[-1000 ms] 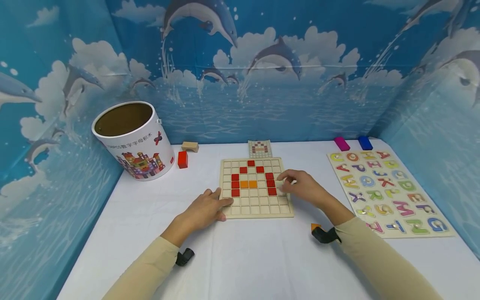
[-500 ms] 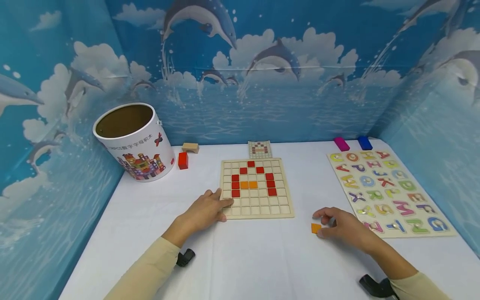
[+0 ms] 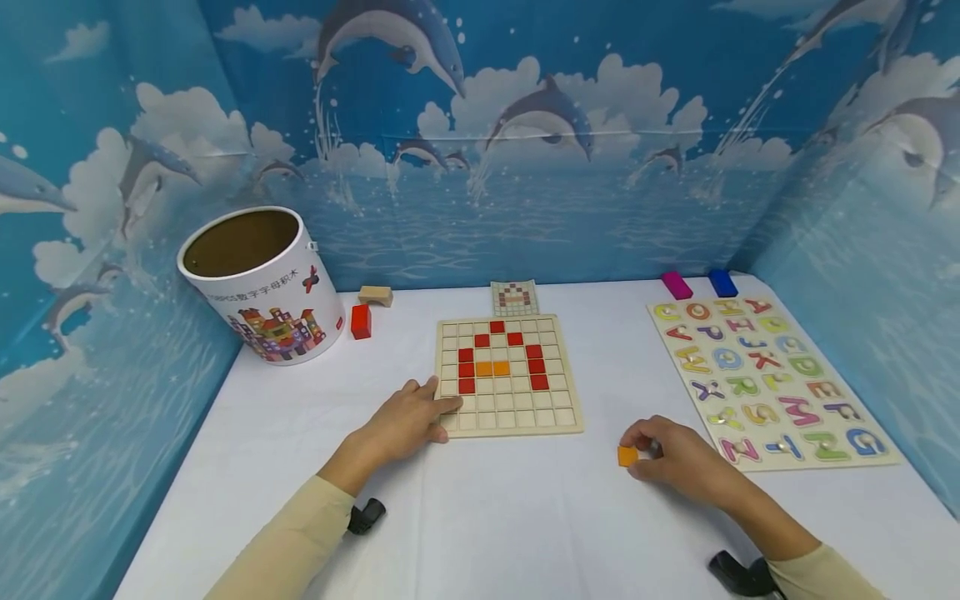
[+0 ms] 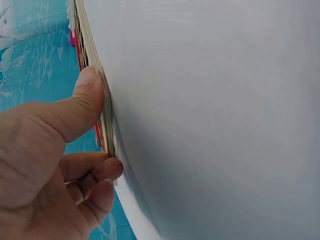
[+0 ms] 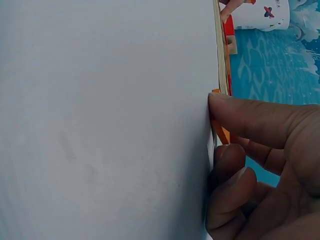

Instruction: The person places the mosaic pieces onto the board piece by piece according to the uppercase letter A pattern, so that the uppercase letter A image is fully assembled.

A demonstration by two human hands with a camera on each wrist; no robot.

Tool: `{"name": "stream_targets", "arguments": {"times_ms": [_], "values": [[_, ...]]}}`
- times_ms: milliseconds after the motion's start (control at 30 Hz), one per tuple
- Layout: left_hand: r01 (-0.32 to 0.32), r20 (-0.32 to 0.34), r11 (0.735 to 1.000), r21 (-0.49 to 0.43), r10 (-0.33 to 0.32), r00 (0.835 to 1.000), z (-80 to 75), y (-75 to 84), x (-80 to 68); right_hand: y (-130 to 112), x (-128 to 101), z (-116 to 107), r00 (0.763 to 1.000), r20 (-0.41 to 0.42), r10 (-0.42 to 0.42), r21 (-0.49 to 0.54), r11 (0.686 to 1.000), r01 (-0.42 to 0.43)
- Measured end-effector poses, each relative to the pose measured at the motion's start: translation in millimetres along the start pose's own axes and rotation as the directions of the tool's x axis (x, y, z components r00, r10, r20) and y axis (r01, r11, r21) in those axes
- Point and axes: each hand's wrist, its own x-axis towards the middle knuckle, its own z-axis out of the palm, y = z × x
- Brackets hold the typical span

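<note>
Right hand (image 3: pixel 678 462) pinches an orange tile (image 3: pixel 627 456) on the white counter (image 3: pixel 525 517), at 4 o'clock from the grid board (image 3: pixel 508 375). Left hand (image 3: pixel 405 421), grip relaxed and spread, rests against the board's 8 o'clock corner.

Coloured alphabet letters on the puzzle board (image 3: pixel 765 379); unreadable Chinese characters on the tub (image 3: pixel 262 287)

Small orange square tile (image 3: pixel 627 455): partly covered by the right hand's (image 3: pixel 678 463) curled fingers | small printed pattern card (image 3: pixel 514 298) behind the wooden grid board (image 3: pixel 507 374): too small to read | black wrist strap (image 3: pixel 742 575): cut off by bottom edge | left wrist view: grid board (image 4: pixel 98 95) seen only edge-on.
</note>
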Motion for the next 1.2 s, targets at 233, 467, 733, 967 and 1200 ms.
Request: {"name": "stream_targets", "arguments": {"times_ms": [233,467,733,967,1200], "values": [[0.002,0.003,1.000,-0.014,-0.002,1.000,-1.8,0.2,1.8,12,7,-17,0.996,0.071,-0.049,0.236,0.971,0.031],[0.001,0.009,1.000,-0.026,-0.001,1.000,-1.8,1.4,3.4,24,23,-45,0.998,0.061,0.005,0.372,0.928,-0.028],[-0.006,0.007,1.000,-0.012,0.006,1.000,-1.1,2.9,4.8,28,52,-63,0.995,-0.002,0.095,0.455,0.886,-0.084],[-0.010,0.006,1.000,-0.004,0.010,1.000,0.0,3.7,7.1,21,83,-71,0.993,-0.037,0.109,0.468,0.880,-0.079],[0.007,0.000,1.000,0.011,-0.007,1.000,-1.9,4.4,2.3,-15,126,-41,0.999,0.006,0.048,0.539,0.841,-0.044]]}}
